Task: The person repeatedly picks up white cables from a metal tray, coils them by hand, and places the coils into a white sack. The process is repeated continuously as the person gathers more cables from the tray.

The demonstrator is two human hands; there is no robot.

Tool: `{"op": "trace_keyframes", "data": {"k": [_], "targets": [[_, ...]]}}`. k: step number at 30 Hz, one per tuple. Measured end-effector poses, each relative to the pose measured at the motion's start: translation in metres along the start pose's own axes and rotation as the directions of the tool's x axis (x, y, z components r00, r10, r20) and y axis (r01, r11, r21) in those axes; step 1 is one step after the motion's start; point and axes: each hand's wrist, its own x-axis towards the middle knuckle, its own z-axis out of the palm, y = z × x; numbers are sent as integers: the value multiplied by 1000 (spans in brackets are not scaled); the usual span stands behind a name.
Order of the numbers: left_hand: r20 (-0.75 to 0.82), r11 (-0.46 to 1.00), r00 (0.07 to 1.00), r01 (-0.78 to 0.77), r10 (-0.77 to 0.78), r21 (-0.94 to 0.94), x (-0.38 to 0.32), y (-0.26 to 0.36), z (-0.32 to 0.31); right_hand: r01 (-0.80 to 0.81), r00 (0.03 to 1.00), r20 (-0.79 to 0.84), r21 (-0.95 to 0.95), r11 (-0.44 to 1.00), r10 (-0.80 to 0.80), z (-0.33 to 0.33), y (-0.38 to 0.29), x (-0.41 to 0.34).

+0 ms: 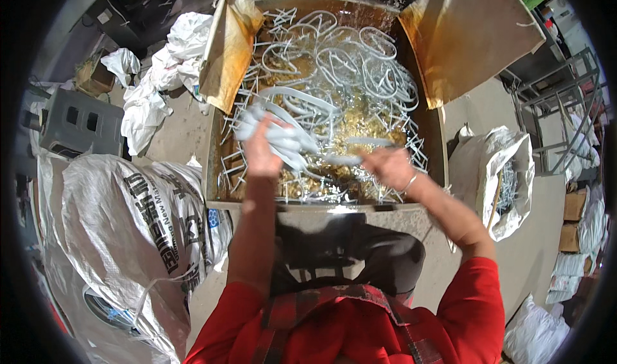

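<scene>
A water-filled metal tank (385, 206) stands before me, with many curved grey plastic parts (337, 65) and thin branching plastic pieces lying in it. My left hand (265, 144) is closed around a bundle of grey curved plastic strips (289, 142) over the tank's left part; blur hides some of its fingers. Low over the water at the right, my right hand (390, 166) has its fingers on a grey curved plastic piece (344, 160). Another grey piece (370, 141) lies just beyond those fingers. Water falls into the tank at the far right corner.
Stained sheets (472, 41) rise at both sides of the tank. A large white woven sack (111, 209) lies at the left, near a grey plastic stool (82, 123). At the right stands an open white sack (506, 180) holding thin plastic pieces, with a metal rack (554, 103) beyond.
</scene>
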Motion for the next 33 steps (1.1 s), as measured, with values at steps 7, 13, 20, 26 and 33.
{"op": "trace_keyframes", "data": {"k": [7,13,20,26,33], "targets": [[178,736,940,-339,291,586,-11,1,3,-360,926,-58,165,918,373,-36,43,20],[481,459,874,-454,64,763,-24,-20,7,266,948,-300,548,793,-111,-56,-10,93],[-46,844,999,37,-15,535,-18,28,-1,-641,766,249,226,734,593,79,33,109],[-54,912,996,85,-69,401,-12,42,-13,-551,626,571,-158,820,531,200,4,82],[-106,813,962,-150,251,562,4,26,-16,-517,819,287,-2,856,496,145,65,80]]}}
